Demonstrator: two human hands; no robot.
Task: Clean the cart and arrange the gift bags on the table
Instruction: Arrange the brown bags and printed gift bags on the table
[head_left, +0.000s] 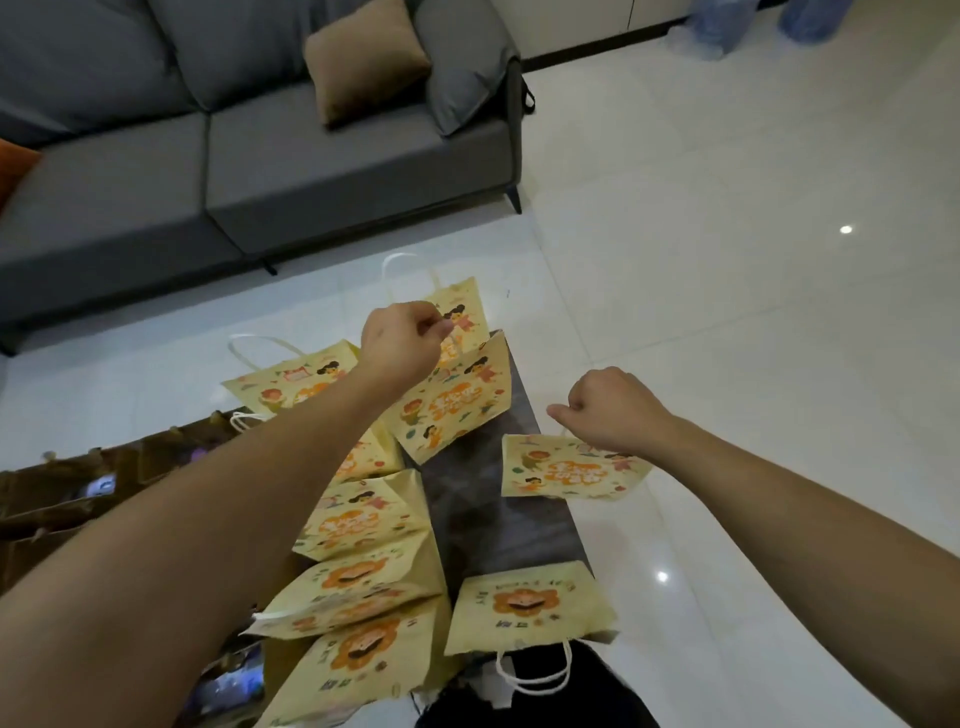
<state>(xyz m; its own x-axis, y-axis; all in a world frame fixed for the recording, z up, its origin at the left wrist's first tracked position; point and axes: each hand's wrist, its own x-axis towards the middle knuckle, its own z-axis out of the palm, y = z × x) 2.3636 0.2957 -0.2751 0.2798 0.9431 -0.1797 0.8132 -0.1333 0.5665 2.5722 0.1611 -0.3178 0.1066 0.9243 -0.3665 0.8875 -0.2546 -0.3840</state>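
Observation:
Several flat yellow gift bags with cartoon prints lie on a dark narrow table (478, 499). My left hand (400, 338) pinches the white handle of one bag (452, 400), which hangs tilted over the table's far end. My right hand (608, 410) pinches the handle of another bag (571, 470), which hangs at the table's right edge. More bags lie in an overlapping row on the left (363, 514) and one at the near right (524, 605). No cart can be made out.
A grey sofa (234, 171) with a brown cushion (363, 57) stands beyond the table. Glossy white tile floor (727, 312) spreads to the right. Brown cluttered items (78, 488) sit left of the table. Blue bags lean at the far wall.

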